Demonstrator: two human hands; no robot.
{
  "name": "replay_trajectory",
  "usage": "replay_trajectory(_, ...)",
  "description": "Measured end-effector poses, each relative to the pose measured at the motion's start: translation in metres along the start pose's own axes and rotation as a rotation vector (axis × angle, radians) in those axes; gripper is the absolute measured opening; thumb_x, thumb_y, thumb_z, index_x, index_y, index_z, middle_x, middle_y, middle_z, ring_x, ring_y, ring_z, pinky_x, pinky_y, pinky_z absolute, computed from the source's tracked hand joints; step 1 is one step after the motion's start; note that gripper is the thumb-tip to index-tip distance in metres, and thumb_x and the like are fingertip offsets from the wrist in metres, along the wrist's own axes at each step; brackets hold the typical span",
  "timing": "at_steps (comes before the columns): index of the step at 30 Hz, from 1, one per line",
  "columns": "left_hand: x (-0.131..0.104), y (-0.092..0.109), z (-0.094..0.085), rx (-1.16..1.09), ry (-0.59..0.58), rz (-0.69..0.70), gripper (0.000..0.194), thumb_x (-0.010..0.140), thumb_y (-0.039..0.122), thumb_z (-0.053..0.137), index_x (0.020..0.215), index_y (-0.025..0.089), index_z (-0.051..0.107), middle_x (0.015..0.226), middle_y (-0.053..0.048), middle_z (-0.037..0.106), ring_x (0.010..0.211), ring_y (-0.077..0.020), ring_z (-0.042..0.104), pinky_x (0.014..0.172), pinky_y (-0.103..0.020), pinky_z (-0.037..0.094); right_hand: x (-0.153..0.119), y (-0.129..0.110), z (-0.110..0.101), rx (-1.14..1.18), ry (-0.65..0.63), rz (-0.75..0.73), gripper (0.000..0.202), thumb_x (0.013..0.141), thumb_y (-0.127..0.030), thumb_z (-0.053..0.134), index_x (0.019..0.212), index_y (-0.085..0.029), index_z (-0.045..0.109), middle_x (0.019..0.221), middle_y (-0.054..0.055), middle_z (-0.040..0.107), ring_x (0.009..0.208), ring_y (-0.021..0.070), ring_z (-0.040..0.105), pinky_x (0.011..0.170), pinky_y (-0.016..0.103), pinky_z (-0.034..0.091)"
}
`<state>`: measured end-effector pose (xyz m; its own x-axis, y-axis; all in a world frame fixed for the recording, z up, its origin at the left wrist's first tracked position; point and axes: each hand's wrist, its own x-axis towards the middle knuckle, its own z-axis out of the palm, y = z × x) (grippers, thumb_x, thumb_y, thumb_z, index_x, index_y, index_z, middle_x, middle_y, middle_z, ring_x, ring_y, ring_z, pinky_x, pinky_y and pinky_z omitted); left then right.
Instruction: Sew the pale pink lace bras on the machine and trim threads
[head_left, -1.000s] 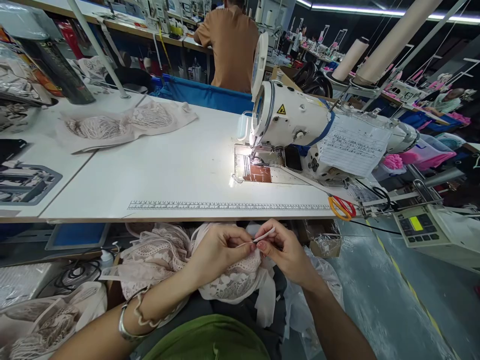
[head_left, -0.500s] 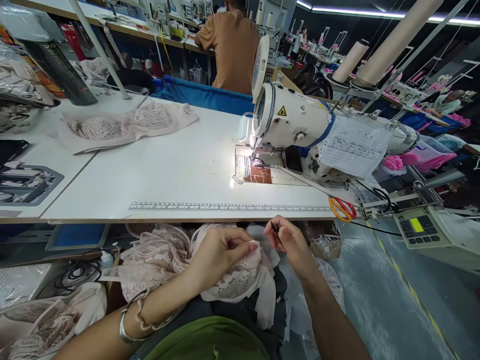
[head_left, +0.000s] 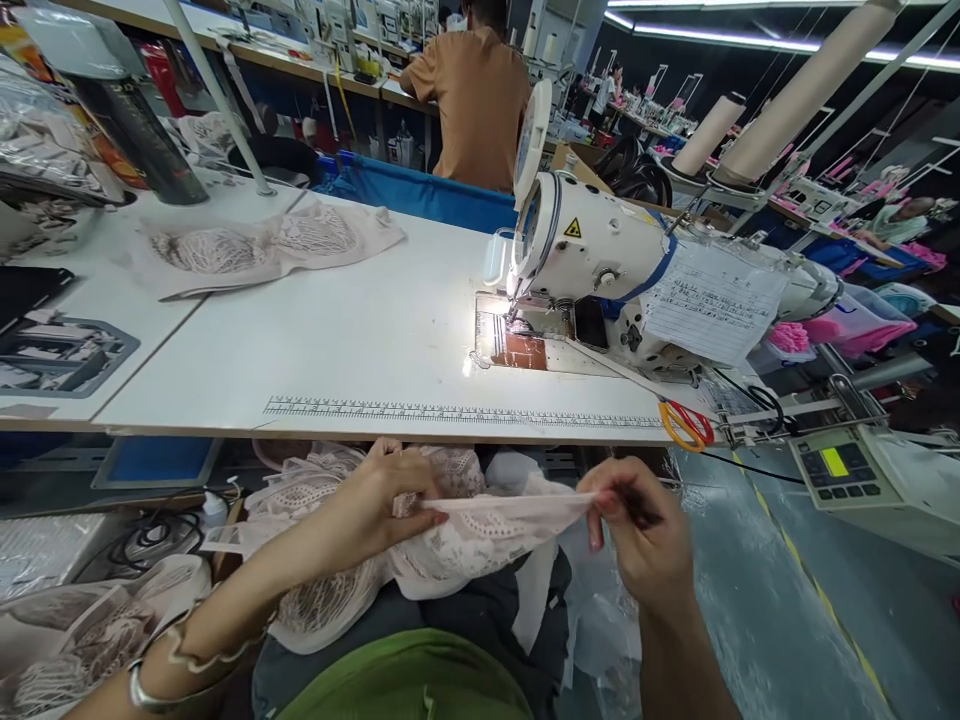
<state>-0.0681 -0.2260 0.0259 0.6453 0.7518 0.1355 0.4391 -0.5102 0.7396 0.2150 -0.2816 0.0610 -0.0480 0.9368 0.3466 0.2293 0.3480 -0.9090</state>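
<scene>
A pale pink lace bra [head_left: 480, 540] lies across my lap, its upper edge stretched level between my two hands. My left hand [head_left: 397, 495] pinches that edge at the left, thumb below and fingers above. At the right end, my right hand [head_left: 637, 525] grips the tip of the edge between thumb and fingers. Something small and dark shows inside the right palm, too shaded to name. A loose pale strap [head_left: 534, 600] hangs from the bra over my dark trousers. More lace fabric bunches beneath and behind my left hand.
A sewing machine [head_left: 592, 240] stands on the white table [head_left: 360, 330], lamp lit. Orange-and-red-handled scissors [head_left: 686, 425] lie at the front edge near a printed ruler [head_left: 450, 412]. Another lace bra [head_left: 270, 245] lies at the left. A control box [head_left: 855, 470] sits at right. A person [head_left: 480, 100] sits beyond.
My right hand has moved right and taken hold of the bra's edge, which is now pulled taut. My left hand has shifted left. The dark thing at the right fingertips is now mostly hidden.
</scene>
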Motion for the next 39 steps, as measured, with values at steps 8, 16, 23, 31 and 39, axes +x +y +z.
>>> replay_trajectory(8,-0.019,-0.006,0.017,-0.337,0.196,-0.019,0.007,0.092,0.019,0.056,0.092,0.019,0.063,0.092,-0.004,0.068,0.084,-0.0154,0.064,0.074,-0.025,0.049,-0.015,0.006,-0.006,0.157,0.109,-0.046,0.018,0.100,-0.032,0.058,0.087,-0.020,0.061,0.072,-0.002,0.060,0.037,0.0045,0.047,0.039,0.021,0.033)
replay_trajectory(16,-0.024,0.006,0.023,-0.541,0.448,-0.044,0.017,0.086,0.017,0.069,0.101,0.019,0.061,0.088,-0.001,0.063,0.082,-0.0126,0.061,0.076,-0.023,0.050,-0.009,0.039,-0.022,0.209,0.145,-0.001,0.019,0.095,-0.037,0.065,0.085,-0.021,0.063,0.064,-0.004,0.055,0.034,0.0059,0.041,0.038,0.022,0.030)
replay_trajectory(23,-0.020,0.027,0.033,-0.487,0.447,-0.200,0.015,0.086,0.017,0.064,0.100,0.021,0.063,0.077,0.004,0.058,0.073,-0.0112,0.061,0.070,-0.021,0.049,0.006,0.044,-0.010,-0.419,0.308,-0.075,0.012,0.092,-0.032,0.067,0.093,-0.020,0.065,0.086,0.003,0.060,0.058,0.0108,0.046,0.050,0.024,0.038)
replay_trajectory(31,-0.012,0.036,0.056,-0.392,0.523,-0.164,0.019,0.083,0.012,0.061,0.098,0.022,0.057,0.076,0.004,0.058,0.069,-0.0111,0.059,0.061,-0.018,0.046,0.008,0.013,0.051,-0.660,-0.189,-0.467,0.017,0.089,-0.010,0.062,0.099,-0.023,0.069,0.089,0.004,0.056,0.067,0.0140,0.057,0.055,0.026,0.047)
replay_trajectory(39,-0.009,0.040,0.016,-0.393,0.110,0.049,0.010,0.089,0.025,0.072,0.098,0.021,0.067,0.115,-0.009,0.057,0.104,-0.0208,0.059,0.085,-0.030,0.052,0.013,-0.002,0.040,-0.519,-0.297,-0.649,0.019,0.088,-0.002,0.054,0.090,-0.022,0.055,0.072,0.000,0.066,0.062,0.0142,0.056,0.057,0.026,0.043)
